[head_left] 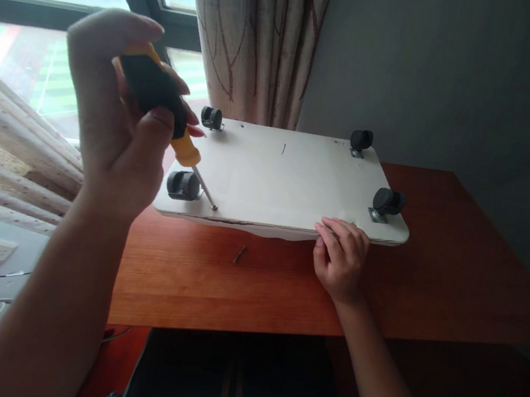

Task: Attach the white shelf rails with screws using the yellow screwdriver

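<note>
Screwdriver [159, 93]: in left hand [107, 130], tip on white board [277, 180] near its front-left caster [182, 185]
Left hand: raised, wrapped around handle
Right hand [344, 259]: lower, fingers curled at board's near edge; grip unclear

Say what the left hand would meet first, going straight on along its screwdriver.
Probably the white board, beside the near left caster: the tip of the screwdriver appears at its surface, though a small screw may sit between.

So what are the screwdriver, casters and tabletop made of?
Screwdriver: smooth yellow and black handle, probably plastic; shiny shaft suggests steel. Casters: dull dark wheels, likely plastic, on shiny, metallic plates. Tabletop: satin, reddish, streaky grain, so wood or veneer.
</note>
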Motion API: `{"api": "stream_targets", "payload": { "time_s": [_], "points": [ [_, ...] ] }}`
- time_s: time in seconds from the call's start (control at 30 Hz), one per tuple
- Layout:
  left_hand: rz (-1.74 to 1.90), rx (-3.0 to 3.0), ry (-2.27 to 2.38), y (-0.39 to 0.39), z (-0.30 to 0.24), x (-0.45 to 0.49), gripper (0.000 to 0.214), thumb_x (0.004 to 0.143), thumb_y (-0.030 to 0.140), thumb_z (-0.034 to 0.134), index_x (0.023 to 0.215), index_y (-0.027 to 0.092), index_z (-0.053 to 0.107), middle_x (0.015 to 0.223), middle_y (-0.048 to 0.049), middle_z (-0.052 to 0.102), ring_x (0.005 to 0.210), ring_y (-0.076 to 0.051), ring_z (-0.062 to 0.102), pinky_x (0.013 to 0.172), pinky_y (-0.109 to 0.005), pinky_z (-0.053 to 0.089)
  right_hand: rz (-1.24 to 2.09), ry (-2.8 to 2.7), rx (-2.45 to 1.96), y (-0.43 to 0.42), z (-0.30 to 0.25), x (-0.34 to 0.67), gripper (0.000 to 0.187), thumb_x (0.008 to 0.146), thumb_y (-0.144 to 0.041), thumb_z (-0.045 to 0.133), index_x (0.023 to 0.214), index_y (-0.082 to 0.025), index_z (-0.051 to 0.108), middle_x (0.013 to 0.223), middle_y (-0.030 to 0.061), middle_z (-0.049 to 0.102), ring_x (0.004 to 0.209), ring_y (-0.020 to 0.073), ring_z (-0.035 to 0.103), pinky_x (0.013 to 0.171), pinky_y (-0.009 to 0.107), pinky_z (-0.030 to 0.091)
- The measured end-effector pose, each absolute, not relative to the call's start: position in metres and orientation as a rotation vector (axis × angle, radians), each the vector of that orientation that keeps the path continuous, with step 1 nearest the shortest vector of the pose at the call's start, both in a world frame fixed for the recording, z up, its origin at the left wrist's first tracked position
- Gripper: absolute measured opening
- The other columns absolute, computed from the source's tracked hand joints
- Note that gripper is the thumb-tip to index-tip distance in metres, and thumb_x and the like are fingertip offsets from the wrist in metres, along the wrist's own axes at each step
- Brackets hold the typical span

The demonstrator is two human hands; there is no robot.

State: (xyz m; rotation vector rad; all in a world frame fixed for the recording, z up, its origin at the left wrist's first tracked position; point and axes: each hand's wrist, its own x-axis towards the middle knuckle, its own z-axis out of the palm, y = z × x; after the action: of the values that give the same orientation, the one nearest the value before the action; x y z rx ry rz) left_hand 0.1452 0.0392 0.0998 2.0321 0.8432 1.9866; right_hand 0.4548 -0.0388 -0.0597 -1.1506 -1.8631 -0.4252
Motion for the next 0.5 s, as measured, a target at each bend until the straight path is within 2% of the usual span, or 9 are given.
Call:
{"api": "stream_targets", "payload": {
  "time_s": [0.07,0.13,0.2,0.3,0.4,0.5],
  "points": [
    [1.973,2.192,0.784,0.046,0.100,0.142,0.059,0.073,0.064,0.078,0.120,0.034,0.060,0.114,0.0000,0.052,0.064,-0.006,0.060,0.055,-0.025,0.058,-0.431,-1.869,-1.148,-0.039,-0.060,0.456,0.034,0.086,-0.008,0.060,0.116,-0.023,0.064,0.115,0.0066,0.071,0.113,0.0216,0.065,0.102,0.041,0.044],
    [1.993,2.285,0.772,0.055,0.099,0.137,0.063,0.069,0.062,0.082,0.118,0.030,0.058,0.118,-0.0007,0.050,0.065,-0.005,0.059,0.057,-0.025,0.057,-0.439,-1.863,-1.147,-0.039,-0.059,0.456,0.034,0.086,-0.008,0.059,0.116,-0.023,0.064,0.114,0.0067,0.071,0.112,0.0217,0.065,0.102,0.041,0.044],
    [2.012,2.300,0.762,0.063,0.097,0.132,0.072,0.066,0.064,0.083,0.121,0.028,0.053,0.122,-0.0019,0.048,0.069,-0.007,0.063,0.057,-0.025,0.059,-0.441,-1.855,-1.148,-0.039,-0.058,0.455,0.034,0.086,-0.007,0.058,0.115,-0.024,0.064,0.113,0.0063,0.072,0.111,0.0213,0.066,0.101,0.041,0.044],
    [2.064,2.182,0.736,0.067,0.094,0.130,0.075,0.065,0.066,0.082,0.120,0.029,0.047,0.127,-0.0024,0.044,0.083,-0.014,0.070,0.053,-0.026,0.061,-0.432,-1.851,-1.152,-0.039,-0.058,0.454,0.035,0.086,-0.007,0.057,0.116,-0.025,0.064,0.114,0.0056,0.072,0.112,0.0203,0.066,0.102,0.039,0.044],
    [2.088,2.081,0.791,0.064,0.096,0.130,0.079,0.052,0.065,0.089,0.109,0.024,0.051,0.111,-0.0019,0.053,0.101,-0.023,0.068,0.066,-0.033,0.065,-0.426,-1.853,-1.166,-0.039,-0.059,0.455,0.035,0.086,-0.008,0.056,0.116,-0.025,0.064,0.115,0.0059,0.071,0.113,0.0203,0.066,0.103,0.039,0.043],
    [1.989,2.188,0.806,0.063,0.100,0.126,0.084,0.048,0.068,0.088,0.110,0.019,0.061,0.100,-0.0025,0.055,0.100,-0.024,0.067,0.078,-0.044,0.063,-0.419,-1.855,-1.168,-0.040,-0.060,0.456,0.035,0.086,-0.007,0.056,0.115,-0.025,0.064,0.115,0.0055,0.071,0.113,0.0200,0.065,0.103,0.038,0.043]
  ]
}}
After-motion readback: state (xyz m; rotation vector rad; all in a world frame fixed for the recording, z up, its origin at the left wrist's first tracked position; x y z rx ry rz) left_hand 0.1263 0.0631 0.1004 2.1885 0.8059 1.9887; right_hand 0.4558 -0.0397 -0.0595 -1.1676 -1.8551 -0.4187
